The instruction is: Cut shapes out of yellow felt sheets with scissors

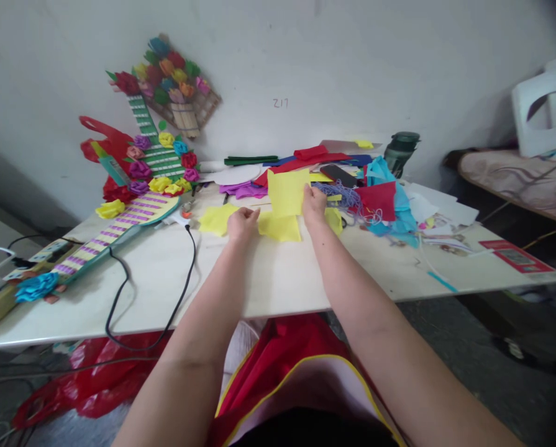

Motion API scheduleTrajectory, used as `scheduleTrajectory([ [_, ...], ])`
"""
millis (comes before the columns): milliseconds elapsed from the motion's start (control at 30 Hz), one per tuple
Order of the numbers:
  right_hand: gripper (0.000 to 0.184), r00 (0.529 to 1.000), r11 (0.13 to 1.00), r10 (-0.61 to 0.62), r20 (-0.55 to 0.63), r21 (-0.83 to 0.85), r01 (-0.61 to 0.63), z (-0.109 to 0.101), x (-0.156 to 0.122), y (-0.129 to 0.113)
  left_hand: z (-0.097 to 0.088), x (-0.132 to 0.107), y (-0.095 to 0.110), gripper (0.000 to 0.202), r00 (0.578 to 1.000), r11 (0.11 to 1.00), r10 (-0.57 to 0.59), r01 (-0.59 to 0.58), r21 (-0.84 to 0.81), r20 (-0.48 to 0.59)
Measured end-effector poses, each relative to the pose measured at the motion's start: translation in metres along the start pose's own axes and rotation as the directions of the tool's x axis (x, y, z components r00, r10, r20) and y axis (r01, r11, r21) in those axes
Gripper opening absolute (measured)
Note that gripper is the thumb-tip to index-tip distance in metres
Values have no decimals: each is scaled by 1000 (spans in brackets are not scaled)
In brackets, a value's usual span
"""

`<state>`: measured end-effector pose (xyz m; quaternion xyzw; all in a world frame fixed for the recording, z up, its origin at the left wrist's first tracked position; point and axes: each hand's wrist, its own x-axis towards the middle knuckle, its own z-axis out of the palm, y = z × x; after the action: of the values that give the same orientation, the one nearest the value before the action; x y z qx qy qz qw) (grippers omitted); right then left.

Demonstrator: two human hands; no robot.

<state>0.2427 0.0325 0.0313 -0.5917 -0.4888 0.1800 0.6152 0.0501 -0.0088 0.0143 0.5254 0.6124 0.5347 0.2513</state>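
Note:
A square of yellow crepe paper (287, 191) is pinched along its right edge by my right hand (315, 203), held up a little above the table. My left hand (243, 223) is to its left with the fingers curled together and the thumb toward the square; whatever is between those fingers is hidden. Under and beside my left hand lies another yellow piece (214, 220). A third yellow piece (280, 228) rests on the table below the held square, and part of one more yellow scrap (334, 220) shows beyond my right hand.
On the white table (278, 279), a striped board with paper flowers (119, 226) and a black cable (189, 267) lie at left. Behind are folded coloured papers (305, 158), a phone (338, 175), purple yarn (340, 195) and a dark bottle (401, 154). Blue and red scraps (399, 205) sit right.

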Motion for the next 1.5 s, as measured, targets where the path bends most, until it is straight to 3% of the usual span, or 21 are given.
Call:
scheduleTrajectory([
  [67,34,1000,1000,3,-14,-10,-3,0,1,2,2,-2,2,32,996,983,64,-50,178,-70],
  [167,32,1000,1000,0,5,5,0,2,1,5,9,-3,3,42,994,963,97,-80,258,-53],
  [300,31,1000,1000,13,6,-26,-13,2,0,4,21,-2,-1,49,997,992,70,-68,105,-11],
  [467,31,999,998,13,-30,-62,-15,1,0,3,20,-1,-4,39,999,986,19,-25,162,39],
  [667,23,996,993,-18,-87,-119,8,-7,-3,1,5,4,-2,18,998,999,-9,12,47,-70],
  [733,30,997,991,-39,-65,-127,31,-10,-7,-2,1,6,-4,14,996,992,-60,52,-115,-67],
  [800,38,997,985,-81,-5,-154,79,-11,-11,-4,-1,6,-5,16,994,931,-110,99,-351,-11],
  [900,38,984,958,-150,99,-233,169,-10,-16,-6,-4,6,-5,20,983,760,-162,177,-625,81],
  [1067,29,959,949,-203,196,-204,242,-6,-19,-7,-10,6,4,8,942,530,-293,303,-792,165],
  [1167,29,939,938,-227,258,-202,283,-5,-24,-9,-8,-2,14,10,922,488,-280,377,-787,268],
  [1233,30,913,914,-253,320,-231,334,-2,-29,-12,-6,-11,21,21,917,512,-168,395,-763,362],
  [1367,20,845,874,-265,464,-255,414,7,-39,-14,0,-27,30,39,839,573,31,431,-697,544],
  [1433,12,826,891,-250,505,-214,400,11,-41,-13,3,-27,27,41,824,586,54,432,-686,564],
  [1500,9,824,925,-246,511,-129,356,13,-41,-11,5,-23,21,41,846,585,49,406,-702,531],
])
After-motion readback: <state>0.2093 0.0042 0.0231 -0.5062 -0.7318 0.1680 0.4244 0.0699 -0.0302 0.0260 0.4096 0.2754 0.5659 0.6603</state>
